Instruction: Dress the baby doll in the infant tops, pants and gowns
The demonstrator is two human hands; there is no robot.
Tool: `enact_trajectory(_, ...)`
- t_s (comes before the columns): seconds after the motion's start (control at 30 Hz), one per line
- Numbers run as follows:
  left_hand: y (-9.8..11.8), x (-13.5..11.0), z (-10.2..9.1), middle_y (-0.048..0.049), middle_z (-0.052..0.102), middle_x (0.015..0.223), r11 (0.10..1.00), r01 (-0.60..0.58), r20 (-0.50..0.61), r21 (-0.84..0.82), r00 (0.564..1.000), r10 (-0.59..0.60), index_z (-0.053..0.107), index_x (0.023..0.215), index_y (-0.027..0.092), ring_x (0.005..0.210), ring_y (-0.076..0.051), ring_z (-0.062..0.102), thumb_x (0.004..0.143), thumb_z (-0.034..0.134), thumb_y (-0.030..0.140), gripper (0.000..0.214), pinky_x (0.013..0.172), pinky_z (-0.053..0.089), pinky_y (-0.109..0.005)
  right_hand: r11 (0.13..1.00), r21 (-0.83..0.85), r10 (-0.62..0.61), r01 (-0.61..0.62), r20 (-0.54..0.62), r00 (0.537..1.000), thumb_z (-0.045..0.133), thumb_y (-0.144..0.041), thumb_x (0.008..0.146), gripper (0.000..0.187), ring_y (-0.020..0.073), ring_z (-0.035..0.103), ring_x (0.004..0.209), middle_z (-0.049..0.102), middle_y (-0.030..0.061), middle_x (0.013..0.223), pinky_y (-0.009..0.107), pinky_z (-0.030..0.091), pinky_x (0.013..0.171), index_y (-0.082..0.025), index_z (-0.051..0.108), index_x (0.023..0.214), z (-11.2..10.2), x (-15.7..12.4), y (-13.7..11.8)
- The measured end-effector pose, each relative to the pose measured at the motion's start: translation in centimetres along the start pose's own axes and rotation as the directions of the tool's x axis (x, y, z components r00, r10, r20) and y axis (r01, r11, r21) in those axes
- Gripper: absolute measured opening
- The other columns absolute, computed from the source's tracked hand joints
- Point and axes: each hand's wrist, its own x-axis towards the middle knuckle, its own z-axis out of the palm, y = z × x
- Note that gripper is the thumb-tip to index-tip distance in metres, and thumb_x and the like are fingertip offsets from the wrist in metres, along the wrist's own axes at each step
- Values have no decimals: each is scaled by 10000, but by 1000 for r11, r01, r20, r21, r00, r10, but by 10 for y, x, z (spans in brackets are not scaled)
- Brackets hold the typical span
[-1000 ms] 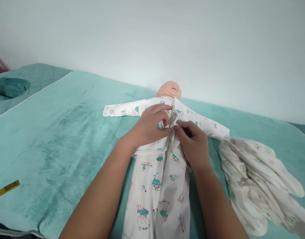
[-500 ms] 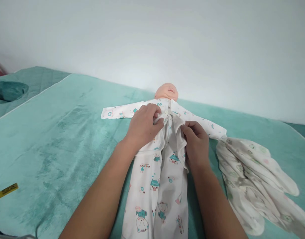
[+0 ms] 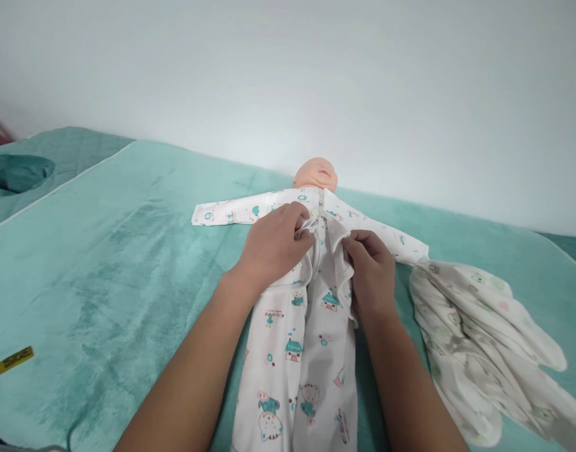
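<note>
A baby doll (image 3: 316,174) lies on its back, its arms spread inside a white printed baby shirt (image 3: 283,199) with the front partly parted. White printed trousers (image 3: 273,370) run down from the waist toward me. My left hand (image 3: 281,242) is closed on the shirt's left front edge near the chest, fingers curled around the cloth by a pale snap button (image 3: 315,215). On the other side, my right hand (image 3: 370,263) pinches the folded-back right flap (image 3: 343,270) between thumb and fingers. The doll's body under the cloth is hidden.
A crumpled, pale printed baby garment (image 3: 476,345) lies at the right by the shirt's cuff. Teal plush bedding (image 3: 128,282) spreads beneath everything, against a white wall (image 3: 288,75). At the left edge are a yellow strip (image 3: 10,363) and a dark cable (image 3: 70,427).
My left hand has shifted slightly down and right along the shirt's edge, its fingers drawn closer together. My right hand keeps its pinch on the flap almost unmoved.
</note>
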Motion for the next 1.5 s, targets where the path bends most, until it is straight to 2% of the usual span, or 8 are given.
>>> enact_trajectory(0.37,-3,1,-1,34,528,704,970,46,31,-240,999,-40,548,953,228,656,-124,487,838,489,169,142,608,372,-262,1000,-4,-2,2,0,1000,648,-265,721,83,100,364,574,454,-55,619,241,274,512,-203,593,716,0,1,-1)
enact_trajectory(0.67,-2,1,-3,42,537,708,926,98,45,-366,995,-88,563,962,227,643,-112,503,848,490,167,148,632,391,-260,1000,-8,-4,4,-4,1000,641,-270,723,81,101,352,567,445,-56,620,244,261,505,-206,591,726,0,1,1)
enact_trajectory(0.97,-6,2,-3,37,539,712,935,102,-30,-341,992,-120,563,957,227,621,-107,482,854,479,171,144,606,389,-252,1000,-2,7,-7,-5,1000,647,-278,713,87,104,353,563,442,-56,614,244,269,505,-208,595,727,0,1,0)
enact_trajectory(1.07,-2,1,-2,39,544,709,957,93,-2,-277,995,-97,552,981,235,629,-116,493,865,530,272,123,607,384,-264,1000,6,4,-4,2,1000,647,-269,719,81,102,365,574,454,-54,629,240,278,513,-208,595,731,0,0,0)
enact_trajectory(1.17,4,0,2,32,552,742,986,91,5,-138,996,-91,542,989,241,644,-131,492,835,595,395,224,594,357,-278,1000,13,5,-5,8,1000,641,-267,734,75,101,372,580,466,-52,639,239,279,515,-208,596,738,0,0,1)
enact_trajectory(1.3,9,0,10,18,569,768,995,101,-64,8,993,-100,528,951,230,648,-139,482,841,544,299,131,588,312,-287,1000,-1,-6,6,-5,1000,646,-270,730,82,100,365,573,463,-54,626,241,272,511,-205,596,728,1,-1,0)
enact_trajectory(1.5,4,3,9,24,557,692,988,135,-71,-75,988,-140,524,979,229,632,-143,491,813,464,152,193,599,319,-281,1000,-19,-2,2,-21,1000,647,-278,723,87,101,366,569,460,-56,626,242,282,516,-209,593,720,2,-1,-2)
